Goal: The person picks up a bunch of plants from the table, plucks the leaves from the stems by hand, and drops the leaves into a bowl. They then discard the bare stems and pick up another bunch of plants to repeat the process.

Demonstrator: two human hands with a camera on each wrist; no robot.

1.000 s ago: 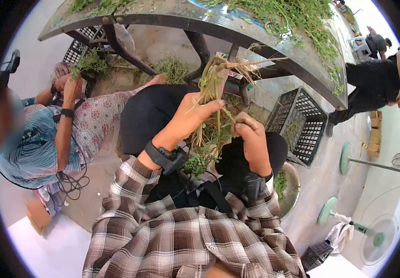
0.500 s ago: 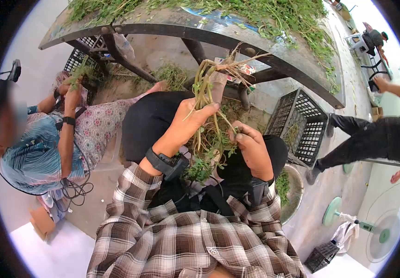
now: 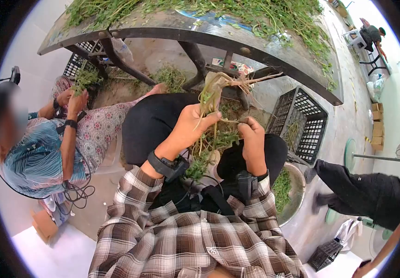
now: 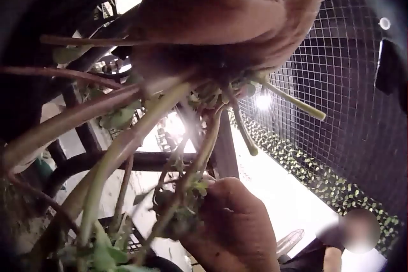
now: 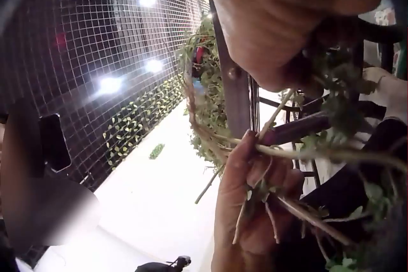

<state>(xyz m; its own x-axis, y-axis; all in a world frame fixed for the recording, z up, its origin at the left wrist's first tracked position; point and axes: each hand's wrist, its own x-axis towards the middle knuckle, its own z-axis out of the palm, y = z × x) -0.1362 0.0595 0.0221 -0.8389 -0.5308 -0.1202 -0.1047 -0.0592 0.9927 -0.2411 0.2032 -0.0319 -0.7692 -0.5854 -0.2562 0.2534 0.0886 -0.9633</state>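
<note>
My left hand (image 3: 191, 127) grips a bunch of leafy plant stems (image 3: 210, 95) over my lap. Pale thin roots (image 3: 246, 82) stick out above that hand, and green leaves (image 3: 199, 169) hang below it. To its right, my right hand (image 3: 254, 143) pinches one stem (image 3: 230, 121), which runs across from the left thumb. The left wrist view has several thick stems (image 4: 121, 138) coming out from under the left palm. In the right wrist view, the right fingertips are partly hidden by dark leaves (image 5: 344, 93).
A table (image 3: 163, 33) heaped with greens (image 3: 274, 18) stands ahead. A black crate (image 3: 297, 125) and a metal bowl of greens (image 3: 298, 176) are at my right. On the left, a seated person (image 3: 42, 143) handles greens; another person's dark-trousered legs (image 3: 362, 190) are on the right.
The stem between my hands has swung from slanting downward to nearly level. My left hand keeps its grip. The person on the right has come nearer.
</note>
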